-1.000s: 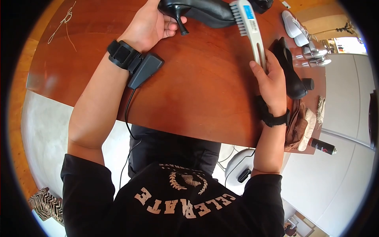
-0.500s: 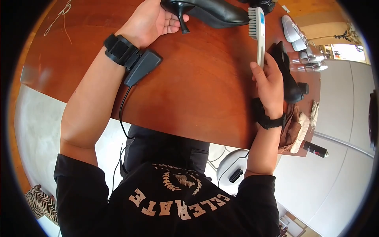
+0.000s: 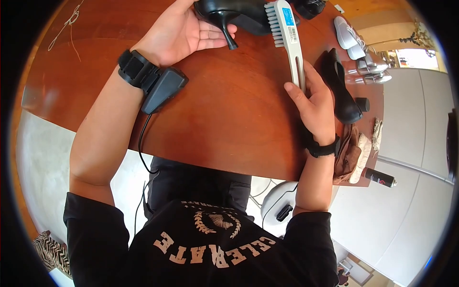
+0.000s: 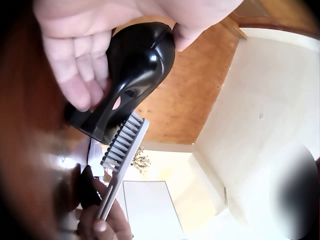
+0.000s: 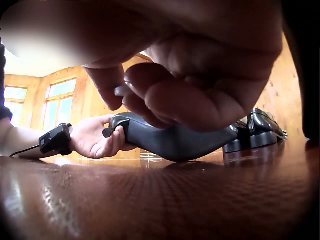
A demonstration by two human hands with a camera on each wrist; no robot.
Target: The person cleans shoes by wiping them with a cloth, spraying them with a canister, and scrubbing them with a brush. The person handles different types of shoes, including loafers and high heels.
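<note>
A black high-heeled shoe (image 3: 215,10) lies on its side, partly cut off by the top of the head view. My left hand (image 3: 178,38) grips its heel end, thumb on one side and fingers on the other, with the thin heel pointing towards me. In my right hand (image 3: 316,107) is the pale handle of a scrubbing brush (image 3: 292,50), a blue label on its back. The grey bristles (image 4: 122,142) face left and overlap the front of the shoe in the head view. Seen from the right wrist, the shoe's toe part (image 5: 180,145) is low over the tabletop.
Another black shoe (image 3: 334,81) with a block heel lies right of my right hand. White sneakers (image 3: 345,36) and silvery shoes (image 3: 373,75) stand beyond it. A brown item (image 3: 346,155) and a spray can (image 3: 380,177) are at the right edge; string (image 3: 68,29) lies far left.
The brush moved right to the tip of the shoe, then back left across its front part. The left hand keeps its hold, and the shoe's heel has tilted slightly.
</note>
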